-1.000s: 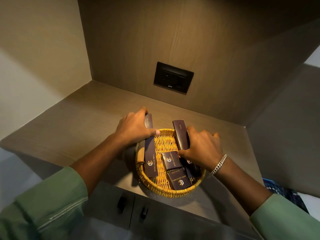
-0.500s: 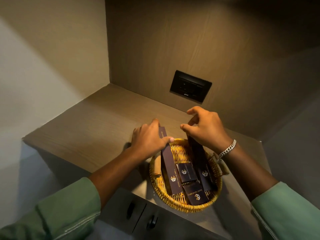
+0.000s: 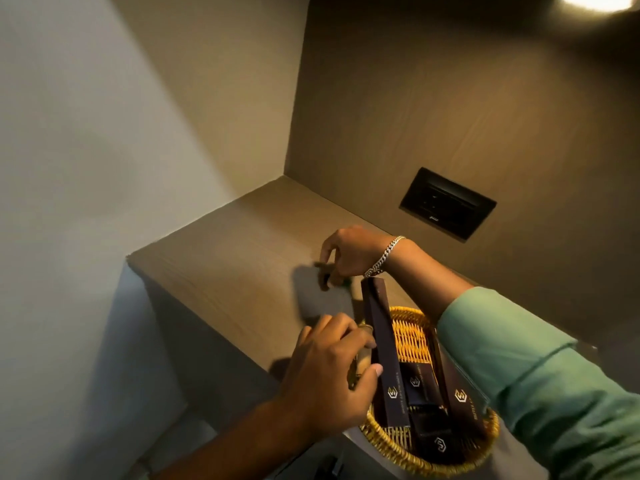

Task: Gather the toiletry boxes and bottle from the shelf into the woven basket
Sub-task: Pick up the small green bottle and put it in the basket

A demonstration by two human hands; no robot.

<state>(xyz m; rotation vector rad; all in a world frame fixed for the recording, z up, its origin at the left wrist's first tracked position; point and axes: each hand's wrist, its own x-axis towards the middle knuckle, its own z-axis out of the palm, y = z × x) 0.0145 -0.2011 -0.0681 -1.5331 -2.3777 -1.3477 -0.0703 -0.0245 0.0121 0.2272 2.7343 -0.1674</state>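
Observation:
The woven basket [image 3: 420, 460] sits at the shelf's front right edge. A long dark box [image 3: 381, 348] leans upright in it, over its far rim. Shorter dark boxes [image 3: 417, 386] with gold logos lie inside, and another box [image 3: 462, 398] lies along the right side. My left hand [image 3: 329, 372] grips the basket's left rim at its pale handle [image 3: 364, 358]. My right hand [image 3: 349, 254] reaches across to the left of the basket. Its fingertips pinch a small dark bottle [image 3: 326, 279] on the shelf; the bottle is blurred and partly hidden.
The wooden shelf [image 3: 242, 258] forms a corner niche with walls at the left and back. A black socket plate [image 3: 447, 204] is set into the back wall. The shelf's front edge drops off below the basket, with drawer handles [image 3: 332, 467] underneath.
My right hand left the boxes in the basket and crossed to the left onto the small dark bottle. My left hand shifted from the long box to the basket's rim. The view tilted up.

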